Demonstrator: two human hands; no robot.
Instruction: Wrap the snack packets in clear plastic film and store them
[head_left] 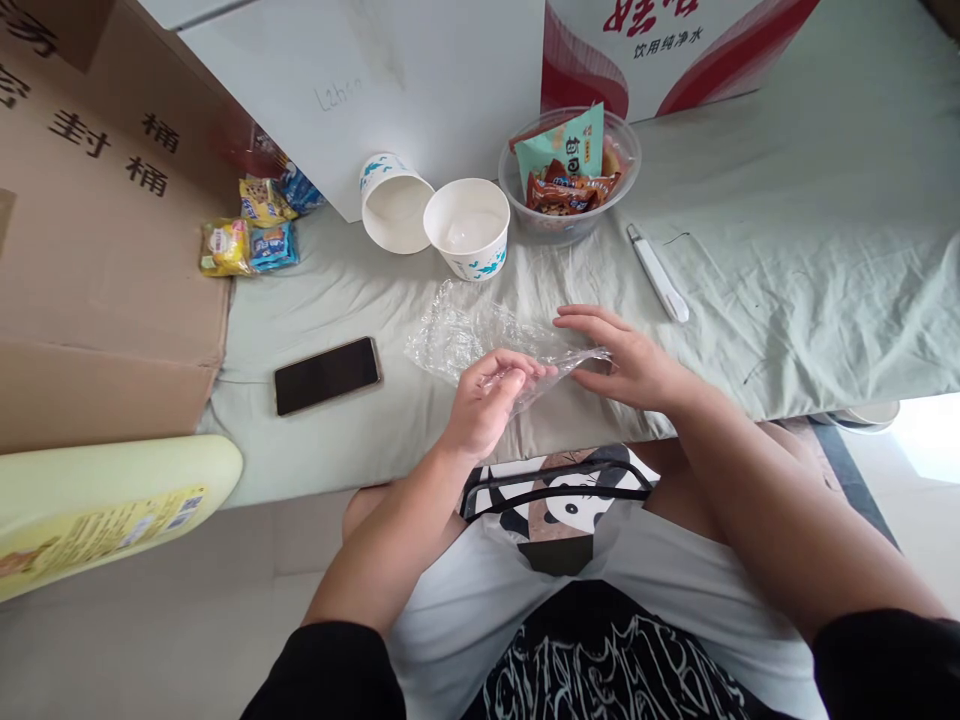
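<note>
The left hand (484,405) was clamped on crumpled clear plastic (461,335), spread over the green cloth (787,330) just in front of a paper cup (478,262); the right hand (636,368) held its fingers apart at the plastic's tip.

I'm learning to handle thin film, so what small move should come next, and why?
Probably close the right hand gently on the clear film, at its tapered end: the left hand grips the film, while the right is open with that end between its thumb and forefinger.
</note>
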